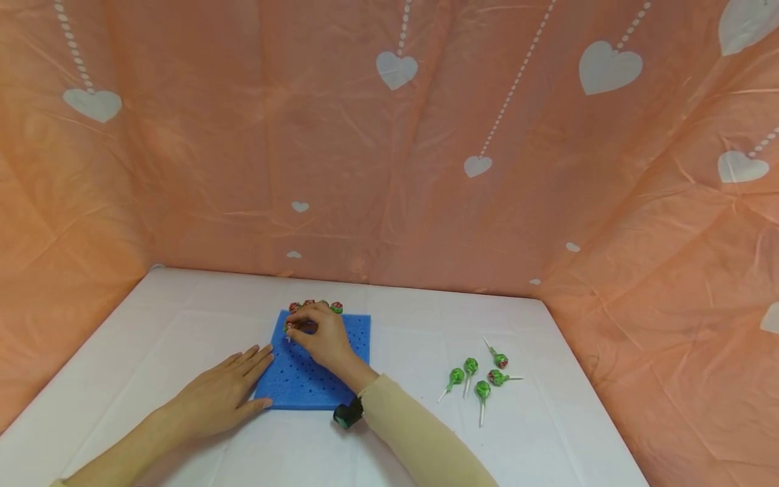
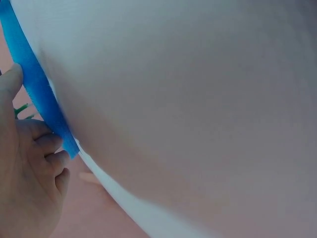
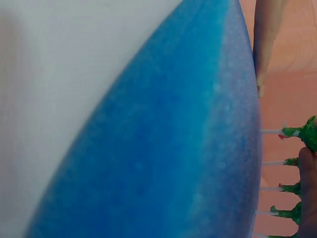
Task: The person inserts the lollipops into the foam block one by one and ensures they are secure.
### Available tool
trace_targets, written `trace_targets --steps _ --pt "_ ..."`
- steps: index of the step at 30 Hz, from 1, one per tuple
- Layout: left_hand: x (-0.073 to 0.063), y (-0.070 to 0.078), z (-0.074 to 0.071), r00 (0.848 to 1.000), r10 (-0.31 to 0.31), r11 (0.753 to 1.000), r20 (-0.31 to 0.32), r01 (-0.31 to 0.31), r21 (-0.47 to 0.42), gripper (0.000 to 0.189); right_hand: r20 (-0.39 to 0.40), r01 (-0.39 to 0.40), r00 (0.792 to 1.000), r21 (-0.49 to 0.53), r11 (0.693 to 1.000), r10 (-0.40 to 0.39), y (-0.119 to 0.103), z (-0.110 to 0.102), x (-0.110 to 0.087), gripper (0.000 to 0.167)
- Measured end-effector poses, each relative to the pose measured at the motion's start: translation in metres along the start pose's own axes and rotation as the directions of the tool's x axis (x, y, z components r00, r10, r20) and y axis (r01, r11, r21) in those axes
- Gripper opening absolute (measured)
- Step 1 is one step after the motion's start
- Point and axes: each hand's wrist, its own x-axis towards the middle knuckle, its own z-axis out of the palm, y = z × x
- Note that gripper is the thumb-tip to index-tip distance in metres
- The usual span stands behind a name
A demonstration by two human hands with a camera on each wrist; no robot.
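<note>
A blue foam board (image 1: 304,396) dotted with small holes lies on the white table. My left hand (image 1: 219,400) rests flat at its left side, fingers straight, fingertips and thumb touching the board's edge. Over the board's back left part, my right hand (image 1: 328,341) pinches a lollipop (image 1: 289,327) by its wrapped head. In the right wrist view the green-wrapped lollipop (image 3: 309,134) has its white stick upright against the board's top. Behind it, several lollipops (image 1: 337,308) stand in a row along the back edge, partly hidden by the right hand.
Several green-wrapped lollipops (image 1: 483,390) with white sticks lie loose on the table (image 1: 420,439), right of the board. A dark band with a small camera (image 1: 348,414) sits on the right wrist. An orange curtain (image 1: 341,169) with white hearts encloses the table's back and sides.
</note>
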Motion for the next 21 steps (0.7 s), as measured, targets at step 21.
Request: trace_targets --steps 21 --pt "0.0008 0.0003 -0.0014 1.000 0.021 1.000 -0.020 -0.021 0.009 0.075 0.033 0.019 0.999 0.006 1.000 -0.019 -0.0078 -0.0073 -0.0048 0.031"
